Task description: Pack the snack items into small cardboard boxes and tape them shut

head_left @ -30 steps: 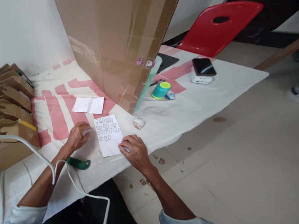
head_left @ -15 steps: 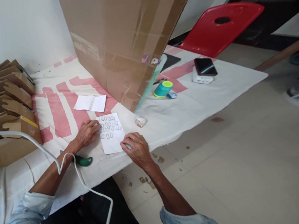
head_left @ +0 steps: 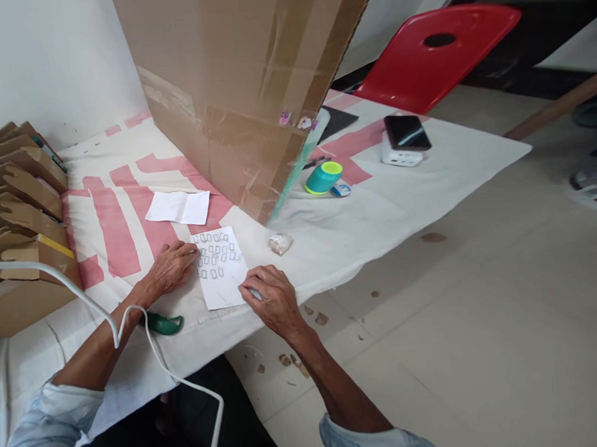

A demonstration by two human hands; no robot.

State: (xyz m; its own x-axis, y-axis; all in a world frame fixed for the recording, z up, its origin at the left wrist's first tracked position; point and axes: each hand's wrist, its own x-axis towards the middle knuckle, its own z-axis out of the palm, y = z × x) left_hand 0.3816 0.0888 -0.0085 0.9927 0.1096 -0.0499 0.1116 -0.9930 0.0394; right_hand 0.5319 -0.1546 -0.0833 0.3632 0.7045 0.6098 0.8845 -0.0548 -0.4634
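A white sheet of paper [head_left: 224, 291] lies on the cloth-covered table, with rows of small hand-drawn rectangles on its upper part. My left hand [head_left: 175, 266] rests at the sheet's left edge, fingers stretched forward and lying on the paper. At the lower right edge, my right hand [head_left: 271, 295] is closed in a writing grip around a pen [head_left: 255, 293]; only a pale bit of it shows, and its tip is hard to make out. A green-handled tool [head_left: 164, 323] lies by my left forearm, partly covered. Beyond the sheet sits a small clear-wrapped lump [head_left: 279, 244].
A large cardboard box [head_left: 233, 113] stands at the back. Folded cardboard boxes [head_left: 25, 264] line the left side. A folded white paper [head_left: 178, 208], a teal cylinder [head_left: 324, 177] and a phone [head_left: 406, 132] on a white block are on the table. A white cable [head_left: 160, 357] crosses in front.
The view has shifted very slightly. Both hands stay in nearly the same places on the sheet, and the drawn rectangles look the same.
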